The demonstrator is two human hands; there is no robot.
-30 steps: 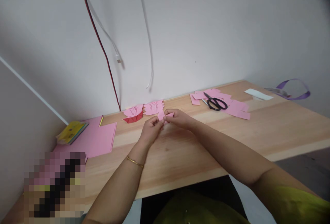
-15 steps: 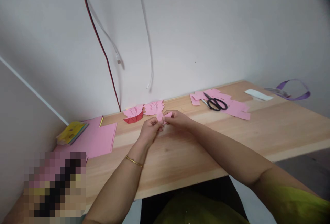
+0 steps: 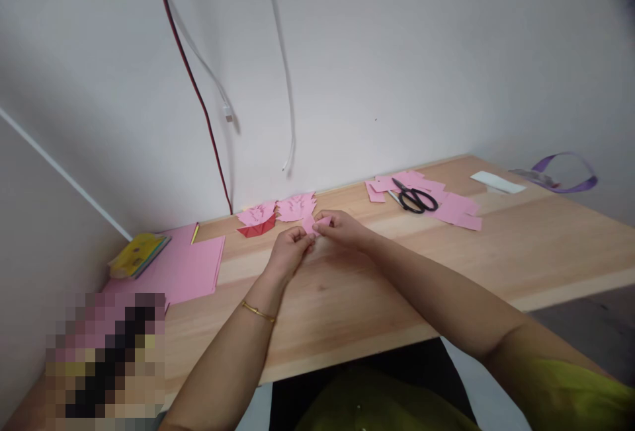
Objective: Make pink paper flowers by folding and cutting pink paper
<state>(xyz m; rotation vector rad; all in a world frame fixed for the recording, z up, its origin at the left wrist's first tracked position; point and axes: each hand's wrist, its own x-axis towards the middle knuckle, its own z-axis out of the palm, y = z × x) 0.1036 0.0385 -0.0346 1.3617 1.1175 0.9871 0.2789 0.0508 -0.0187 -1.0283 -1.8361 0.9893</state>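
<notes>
A small piece of pink paper (image 3: 308, 224) is pinched between both hands above the wooden table. My left hand (image 3: 288, 251) is closed on its lower left edge, thumb on top. From the other side, my right hand (image 3: 342, 228) grips the paper's right part with thumb and fingers. Part of the paper is hidden by the fingers, and its exact folds are hard to make out. Just beyond my hands lie pink folded paper pieces (image 3: 296, 207) with jagged edges. A red folded paper piece (image 3: 256, 227) rests to their left.
Black-handled scissors (image 3: 418, 201) lie on scattered pink paper pieces (image 3: 454, 208) at right, with a white strip (image 3: 497, 182) farther on. Pink sheets (image 3: 193, 269) and a yellow packet (image 3: 139, 254) lie at left. Cables (image 3: 201, 97) hang along the wall behind the table (image 3: 347, 305).
My right fingers have shifted slightly on the pink paper, and less of its right flap shows. My left hand stays in nearly the same place.
</notes>
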